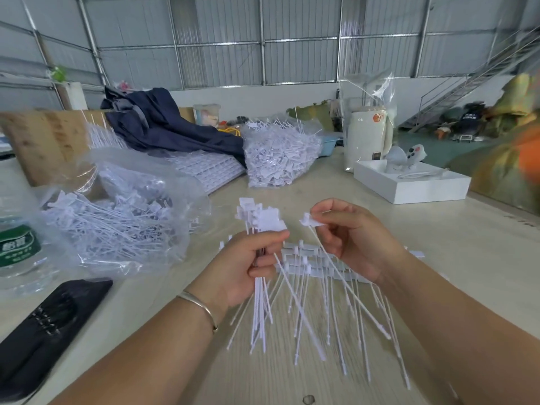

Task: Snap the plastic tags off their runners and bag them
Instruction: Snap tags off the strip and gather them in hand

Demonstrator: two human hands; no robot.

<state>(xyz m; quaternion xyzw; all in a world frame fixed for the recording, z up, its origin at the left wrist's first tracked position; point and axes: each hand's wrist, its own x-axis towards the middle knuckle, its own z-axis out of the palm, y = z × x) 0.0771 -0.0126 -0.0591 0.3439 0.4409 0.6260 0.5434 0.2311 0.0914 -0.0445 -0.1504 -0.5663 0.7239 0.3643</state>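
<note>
Left hand point(248, 270) gripped a bundle of tags point(260, 226), right hand point(347, 235) pinched one tag point(311, 220) by its head; light, whippy plastic, likely best held at the head.

Two tag-filled bags point(117, 217), one water bottle point(17, 247), one white box point(415, 182), two hands point(248, 267).

Pale wood-grain table point(455, 258) under tag-filled clear bags point(117, 226), white box point(412, 182), water bottle point(17, 247), runner strips point(318, 264).

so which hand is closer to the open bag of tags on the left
Left. The left hand, gripping a bundle of tags, sits just right of the open bag. The right hand, pinching a single tag, is farther right, beyond the left hand.
</note>
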